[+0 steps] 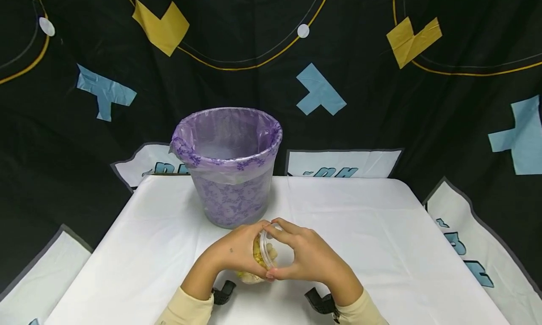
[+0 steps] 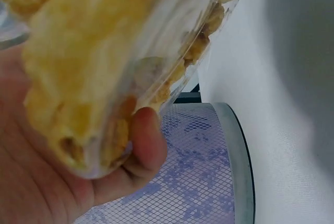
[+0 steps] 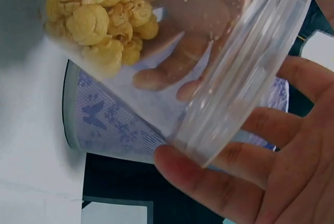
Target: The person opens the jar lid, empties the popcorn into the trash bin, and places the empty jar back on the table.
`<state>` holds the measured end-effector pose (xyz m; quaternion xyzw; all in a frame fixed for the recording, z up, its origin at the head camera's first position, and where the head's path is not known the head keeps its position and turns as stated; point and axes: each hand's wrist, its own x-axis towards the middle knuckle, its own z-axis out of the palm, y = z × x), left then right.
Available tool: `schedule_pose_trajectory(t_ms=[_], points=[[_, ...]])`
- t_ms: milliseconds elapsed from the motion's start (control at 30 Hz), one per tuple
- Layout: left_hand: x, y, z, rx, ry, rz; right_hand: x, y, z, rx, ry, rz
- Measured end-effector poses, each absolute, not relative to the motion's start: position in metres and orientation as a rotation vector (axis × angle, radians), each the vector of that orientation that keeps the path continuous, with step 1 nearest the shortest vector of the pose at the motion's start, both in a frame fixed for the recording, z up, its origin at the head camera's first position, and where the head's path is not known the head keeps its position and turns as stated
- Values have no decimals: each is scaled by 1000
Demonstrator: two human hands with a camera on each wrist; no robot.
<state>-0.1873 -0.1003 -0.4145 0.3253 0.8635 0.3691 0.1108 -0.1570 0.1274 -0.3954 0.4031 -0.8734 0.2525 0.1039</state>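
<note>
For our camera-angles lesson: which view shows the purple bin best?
The head view: the bin shows almost whole, with its liner. Left wrist: only part of its wall and base. Right wrist: parts, behind the jar.

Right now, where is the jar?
The jar is low and near the middle of the head view, tilted between the left hand and the right hand, on the near side of the bin.

Black cloth backdrop behind, yellow and gray arcs with white dots on it. Yellow patches up high, light-blue patches lower. Desk: white top, rounded far corner. White dark-edged panels with blue lettering show past its far and side edges.
</note>
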Motion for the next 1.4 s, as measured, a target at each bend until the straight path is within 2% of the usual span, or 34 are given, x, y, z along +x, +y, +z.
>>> schedule_pose_trajectory(t_ms=[400, 733, 900, 1400], points=[[-186, -98, -413, 960, 2557, 1101, -154, 133, -390, 1183, -2650, 772], [-185, -91, -414, 874, 2704, 1046, -149, 128, -389, 736, -2822, 771], [-186, -90, -417, 855, 2718, 1042, -150, 127, -388, 634, -2882, 837], [-186, -92, -417, 874, 2715, 1041, -150, 129, -388, 825, -2807, 800]])
